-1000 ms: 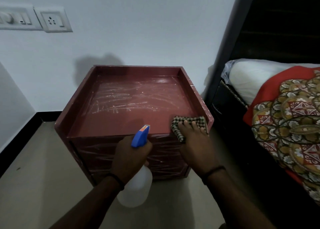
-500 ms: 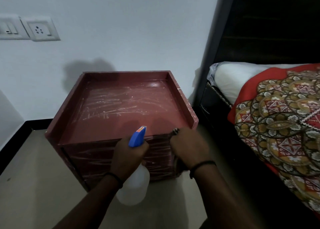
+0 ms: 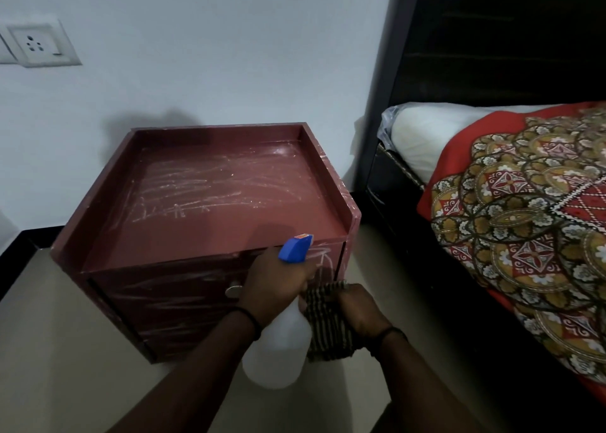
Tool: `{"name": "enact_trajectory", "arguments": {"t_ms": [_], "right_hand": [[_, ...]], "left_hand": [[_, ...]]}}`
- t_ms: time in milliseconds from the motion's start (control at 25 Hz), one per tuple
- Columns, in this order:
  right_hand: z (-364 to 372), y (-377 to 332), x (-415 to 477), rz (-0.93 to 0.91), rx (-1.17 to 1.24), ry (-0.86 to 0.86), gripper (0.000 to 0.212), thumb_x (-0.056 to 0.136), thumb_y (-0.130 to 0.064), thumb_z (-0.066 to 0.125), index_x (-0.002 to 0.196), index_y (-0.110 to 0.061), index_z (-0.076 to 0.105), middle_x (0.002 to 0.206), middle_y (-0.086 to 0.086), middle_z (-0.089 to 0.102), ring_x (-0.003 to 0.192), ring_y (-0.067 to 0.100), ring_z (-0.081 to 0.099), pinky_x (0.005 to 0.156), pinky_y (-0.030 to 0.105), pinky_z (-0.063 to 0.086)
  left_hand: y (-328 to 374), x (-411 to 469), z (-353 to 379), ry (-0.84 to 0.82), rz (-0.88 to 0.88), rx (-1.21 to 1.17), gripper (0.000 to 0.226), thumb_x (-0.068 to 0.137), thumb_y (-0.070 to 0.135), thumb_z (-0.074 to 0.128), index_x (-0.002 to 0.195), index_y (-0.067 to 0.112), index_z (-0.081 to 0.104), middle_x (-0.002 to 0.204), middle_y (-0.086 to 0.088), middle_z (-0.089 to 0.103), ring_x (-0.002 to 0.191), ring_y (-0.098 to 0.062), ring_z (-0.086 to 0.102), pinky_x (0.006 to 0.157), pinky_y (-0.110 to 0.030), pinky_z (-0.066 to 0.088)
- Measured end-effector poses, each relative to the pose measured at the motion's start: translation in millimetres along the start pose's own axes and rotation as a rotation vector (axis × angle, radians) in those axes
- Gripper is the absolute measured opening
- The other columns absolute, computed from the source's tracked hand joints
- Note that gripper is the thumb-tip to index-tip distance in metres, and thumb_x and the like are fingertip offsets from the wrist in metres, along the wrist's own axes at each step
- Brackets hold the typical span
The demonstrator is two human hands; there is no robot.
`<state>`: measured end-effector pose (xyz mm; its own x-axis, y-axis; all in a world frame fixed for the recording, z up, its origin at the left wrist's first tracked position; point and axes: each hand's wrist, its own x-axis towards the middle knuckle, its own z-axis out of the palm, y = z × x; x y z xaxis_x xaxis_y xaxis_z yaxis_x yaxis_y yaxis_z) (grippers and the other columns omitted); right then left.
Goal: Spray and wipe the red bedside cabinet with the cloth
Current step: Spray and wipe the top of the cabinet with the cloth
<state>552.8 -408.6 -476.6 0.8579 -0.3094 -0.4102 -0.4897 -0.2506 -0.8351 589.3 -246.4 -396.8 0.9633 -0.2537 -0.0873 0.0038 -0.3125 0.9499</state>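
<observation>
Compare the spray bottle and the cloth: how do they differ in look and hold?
The spray bottle is rigid white plastic with a blue head; the cloth is limp, dark, checked fabric. The left hand grips the bottle by its neck; the right hand holds the hanging cloth. Both are held side by side before the red cabinet front.

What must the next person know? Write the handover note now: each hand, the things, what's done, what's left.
Red cabinet stands beside the bed.
Left hand grips the spray bottle, blue nozzle toward the cabinet front.
Right hand holds the bunched checked cloth low by the cabinet's right front corner; contact with the front unclear.
Done: the near strip of the top looks clean.
Left: white streaks cover the rest of the top and the front door; spray and wipe those.
</observation>
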Motion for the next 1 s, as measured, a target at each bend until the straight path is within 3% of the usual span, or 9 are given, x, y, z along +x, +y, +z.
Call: {"name": "enact_trajectory", "arguments": {"t_ms": [80,280,440,600,800,880,960,1000], "right_hand": [[6,2,3,-0.014,-0.139,-0.061,0.027,0.084,-0.033,0.058,0.096,-0.015,0.073,0.099,0.005,0.073,0.092,0.021,0.069,0.091,0.042,0.055],[14,0,0,-0.011,-0.047,-0.051,0.029,0.082,-0.04,0.063,0.102,-0.022,0.073,0.101,-0.001,0.074,0.092,0.017,0.069,0.082,0.033,0.055],[11,0,1,-0.008,-0.109,-0.049,0.029,0.082,-0.044,0.061,0.097,-0.024,0.074,0.097,-0.001,0.074,0.09,0.016,0.069,0.087,0.037,0.056],[6,-2,-6,-0.011,-0.079,-0.034,0.024,0.084,-0.038,0.06,0.095,-0.022,0.074,0.095,-0.002,0.074,0.089,0.016,0.07,0.089,0.038,0.056],[2,-9,-16,-0.037,-0.131,-0.029,0.022,0.089,-0.032,0.056,0.093,-0.02,0.074,0.093,-0.002,0.074,0.087,0.014,0.069,0.089,0.037,0.056],[5,-18,-24,-0.133,-0.125,0.088,0.021,0.091,-0.026,0.056,0.08,-0.019,0.072,0.084,-0.001,0.073,0.08,0.015,0.068,0.078,0.033,0.055],[9,-34,-40,-0.252,0.018,0.333,0.025,0.089,-0.016,0.058,0.065,-0.018,0.065,0.068,-0.003,0.067,0.069,0.016,0.063,0.063,0.029,0.047],[10,-45,-50,-0.343,0.08,0.476,0.022,0.089,-0.015,0.058,0.067,-0.017,0.065,0.068,-0.004,0.066,0.068,0.014,0.063,0.062,0.027,0.046]], "left_hand": [[0,4,3,-0.005,-0.021,0.0,0.035,0.06,0.031,0.062,0.069,-0.003,0.064,0.063,-0.021,0.065,0.056,-0.037,0.062,0.072,-0.059,0.055],[7,7,1,0.034,-0.022,-0.018,0.034,0.061,0.027,0.06,0.071,-0.005,0.063,0.062,-0.018,0.065,0.058,-0.033,0.064,0.071,-0.057,0.056],[7,8,1,0.014,-0.004,-0.018,0.031,0.064,0.028,0.06,0.069,-0.003,0.06,0.062,-0.011,0.061,0.058,-0.028,0.061,0.071,-0.058,0.056],[7,10,0,0.058,0.0,-0.005,0.031,0.074,0.018,0.06,0.083,-0.012,0.058,0.067,-0.027,0.06,0.049,-0.025,0.066,0.067,-0.057,0.056],[6,12,-3,0.08,0.016,-0.01,0.028,0.077,0.015,0.062,0.084,-0.011,0.059,0.075,-0.036,0.06,0.048,-0.026,0.066,0.063,-0.05,0.055],[2,11,-6,0.104,0.04,-0.031,0.028,0.078,0.016,0.064,0.083,-0.011,0.059,0.076,-0.035,0.06,0.051,-0.027,0.063,0.065,-0.056,0.057],[-4,10,-13,0.135,0.061,-0.061,0.024,0.082,0.013,0.066,0.081,-0.01,0.058,0.075,-0.036,0.058,0.052,-0.027,0.058,0.064,-0.059,0.056],[-8,9,-19,0.156,0.07,-0.068,0.025,0.082,0.014,0.067,0.08,-0.01,0.058,0.074,-0.036,0.057,0.052,-0.027,0.058,0.063,-0.058,0.056]]}}
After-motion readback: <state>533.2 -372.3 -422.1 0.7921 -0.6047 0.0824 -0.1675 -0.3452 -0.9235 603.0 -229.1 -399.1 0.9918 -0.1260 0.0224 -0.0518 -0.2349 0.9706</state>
